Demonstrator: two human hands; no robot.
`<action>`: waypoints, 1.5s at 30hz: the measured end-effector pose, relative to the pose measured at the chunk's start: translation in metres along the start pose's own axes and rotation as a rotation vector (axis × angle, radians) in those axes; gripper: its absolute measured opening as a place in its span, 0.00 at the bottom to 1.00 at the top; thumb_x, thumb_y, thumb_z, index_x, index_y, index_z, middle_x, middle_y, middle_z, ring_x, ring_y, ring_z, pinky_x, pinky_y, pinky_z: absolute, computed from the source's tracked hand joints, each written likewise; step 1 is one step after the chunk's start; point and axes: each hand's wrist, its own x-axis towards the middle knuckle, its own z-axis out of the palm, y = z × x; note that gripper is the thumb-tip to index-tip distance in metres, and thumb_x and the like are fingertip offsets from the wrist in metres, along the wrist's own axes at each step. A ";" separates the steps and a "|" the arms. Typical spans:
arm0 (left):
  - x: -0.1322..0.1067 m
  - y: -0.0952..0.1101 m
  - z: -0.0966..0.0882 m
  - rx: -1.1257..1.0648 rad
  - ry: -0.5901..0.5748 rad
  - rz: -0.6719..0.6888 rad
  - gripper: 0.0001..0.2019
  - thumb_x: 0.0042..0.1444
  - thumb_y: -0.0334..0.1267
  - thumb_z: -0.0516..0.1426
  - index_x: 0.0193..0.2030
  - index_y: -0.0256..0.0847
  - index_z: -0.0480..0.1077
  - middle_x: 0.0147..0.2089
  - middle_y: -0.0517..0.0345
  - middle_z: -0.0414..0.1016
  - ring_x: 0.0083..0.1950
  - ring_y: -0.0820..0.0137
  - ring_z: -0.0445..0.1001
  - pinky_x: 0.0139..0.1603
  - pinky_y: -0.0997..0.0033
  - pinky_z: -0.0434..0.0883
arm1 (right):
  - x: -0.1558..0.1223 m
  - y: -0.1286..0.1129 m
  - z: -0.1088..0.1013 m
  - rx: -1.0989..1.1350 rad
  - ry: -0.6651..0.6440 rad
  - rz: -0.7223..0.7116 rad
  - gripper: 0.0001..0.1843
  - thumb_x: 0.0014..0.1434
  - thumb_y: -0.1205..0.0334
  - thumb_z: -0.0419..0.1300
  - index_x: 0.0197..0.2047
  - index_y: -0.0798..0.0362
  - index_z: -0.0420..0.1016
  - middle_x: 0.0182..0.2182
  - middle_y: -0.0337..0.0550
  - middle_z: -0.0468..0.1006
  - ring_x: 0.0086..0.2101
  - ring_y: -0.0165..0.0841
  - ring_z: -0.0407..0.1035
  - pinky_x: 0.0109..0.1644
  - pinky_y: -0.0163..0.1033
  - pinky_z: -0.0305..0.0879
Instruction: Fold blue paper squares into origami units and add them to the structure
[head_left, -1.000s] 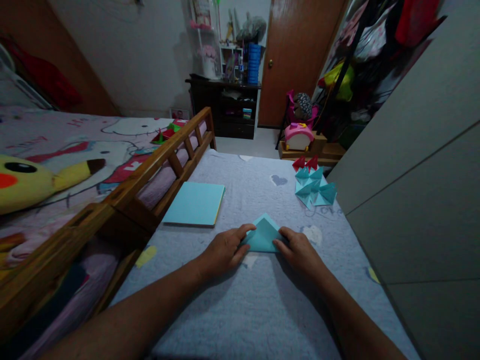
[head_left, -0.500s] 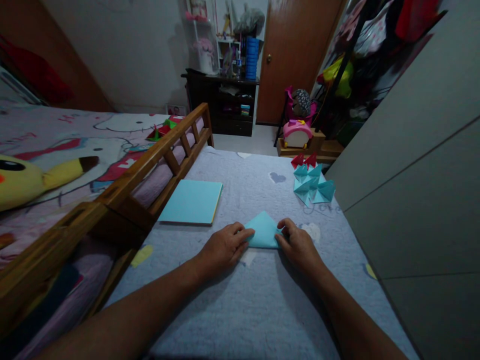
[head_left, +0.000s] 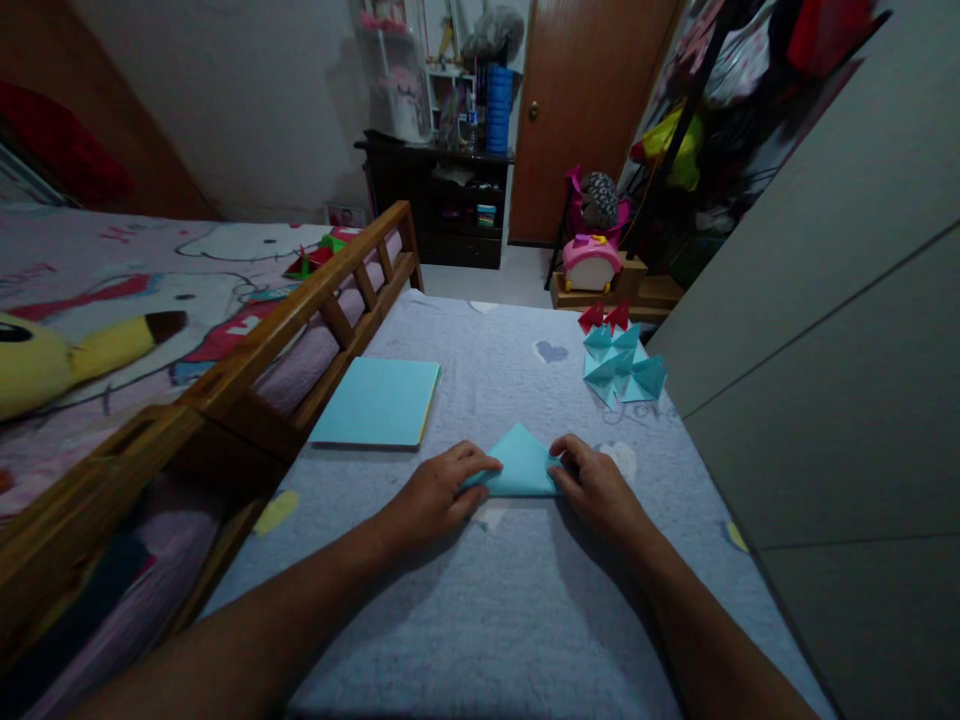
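Note:
A light blue paper (head_left: 517,466), folded to a triangle with its point away from me, lies flat on the grey bedspread (head_left: 495,600). My left hand (head_left: 439,492) presses its left corner with curled fingers. My right hand (head_left: 596,487) presses the right corner the same way. Both hands rest on the cover, one at each end of the paper's near edge.
A stack of blue square sheets (head_left: 377,402) lies to the left by the wooden bed rail (head_left: 300,320). Several folded blue and red paper pieces (head_left: 621,362) sit at the far right. A grey wardrobe (head_left: 832,330) borders the right side. A yellow plush (head_left: 52,355) lies on the neighbouring bed.
The hands and paper stay in place on the cover; the fingers have shifted slightly along the paper's near edge. The view has tilted a little downward.

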 end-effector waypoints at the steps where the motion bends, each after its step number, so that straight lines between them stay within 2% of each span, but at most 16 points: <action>1: 0.000 0.001 -0.001 -0.003 -0.008 0.001 0.15 0.62 0.30 0.54 0.54 0.44 0.72 0.48 0.53 0.73 0.48 0.64 0.74 0.50 0.61 0.72 | 0.000 0.000 -0.001 -0.002 -0.011 -0.003 0.09 0.59 0.61 0.53 0.43 0.51 0.68 0.26 0.37 0.70 0.29 0.35 0.66 0.36 0.38 0.56; 5: 0.001 0.002 0.001 0.036 -0.003 -0.009 0.14 0.64 0.30 0.51 0.53 0.42 0.73 0.48 0.52 0.73 0.47 0.64 0.74 0.50 0.62 0.73 | -0.001 0.002 -0.001 -0.020 -0.024 -0.001 0.07 0.59 0.62 0.54 0.42 0.50 0.68 0.28 0.38 0.71 0.29 0.34 0.66 0.36 0.37 0.56; 12: 0.000 0.000 0.009 0.270 -0.012 -0.025 0.14 0.67 0.32 0.49 0.54 0.43 0.72 0.55 0.49 0.70 0.44 0.66 0.76 0.46 0.65 0.75 | 0.001 -0.002 0.004 -0.062 0.027 0.017 0.06 0.60 0.63 0.55 0.41 0.51 0.70 0.30 0.41 0.75 0.31 0.35 0.68 0.38 0.38 0.57; 16: 0.000 0.000 0.011 0.479 0.028 0.022 0.13 0.67 0.31 0.50 0.52 0.41 0.74 0.58 0.44 0.72 0.50 0.59 0.74 0.50 0.57 0.74 | 0.003 -0.002 0.005 -0.079 0.035 0.007 0.06 0.60 0.64 0.55 0.40 0.51 0.71 0.31 0.42 0.77 0.31 0.35 0.69 0.38 0.37 0.58; 19: 0.001 0.001 0.013 0.581 0.042 0.088 0.12 0.67 0.31 0.52 0.52 0.41 0.74 0.61 0.45 0.73 0.55 0.55 0.72 0.55 0.50 0.72 | 0.004 0.000 0.006 -0.098 0.033 0.013 0.06 0.61 0.64 0.56 0.41 0.51 0.72 0.32 0.42 0.78 0.32 0.36 0.70 0.38 0.38 0.59; 24: 0.002 0.003 0.023 0.586 -0.018 0.223 0.17 0.70 0.34 0.50 0.63 0.39 0.66 0.67 0.48 0.69 0.66 0.57 0.66 0.66 0.52 0.65 | 0.005 0.001 0.008 -0.137 0.038 0.018 0.06 0.61 0.65 0.56 0.41 0.51 0.73 0.33 0.43 0.79 0.33 0.36 0.72 0.39 0.38 0.59; 28: 0.001 0.006 0.029 0.620 -0.117 0.246 0.21 0.71 0.38 0.50 0.69 0.39 0.60 0.72 0.47 0.62 0.72 0.57 0.60 0.70 0.52 0.59 | 0.006 0.001 0.009 -0.153 0.037 0.029 0.06 0.61 0.65 0.56 0.41 0.52 0.73 0.32 0.43 0.79 0.32 0.36 0.71 0.38 0.38 0.58; 36: 0.002 0.010 0.029 0.621 -0.202 0.179 0.28 0.69 0.46 0.53 0.72 0.37 0.55 0.74 0.43 0.57 0.74 0.57 0.56 0.72 0.54 0.54 | 0.008 0.000 0.010 -0.178 0.039 0.052 0.07 0.61 0.64 0.56 0.42 0.52 0.74 0.32 0.44 0.80 0.33 0.36 0.72 0.38 0.37 0.58; 45: 0.000 0.010 0.032 0.565 -0.179 0.147 0.28 0.66 0.40 0.57 0.71 0.42 0.55 0.73 0.43 0.60 0.73 0.55 0.60 0.70 0.51 0.59 | 0.009 0.003 0.011 -0.196 0.048 0.036 0.08 0.61 0.64 0.56 0.42 0.51 0.75 0.31 0.43 0.80 0.32 0.36 0.72 0.37 0.37 0.58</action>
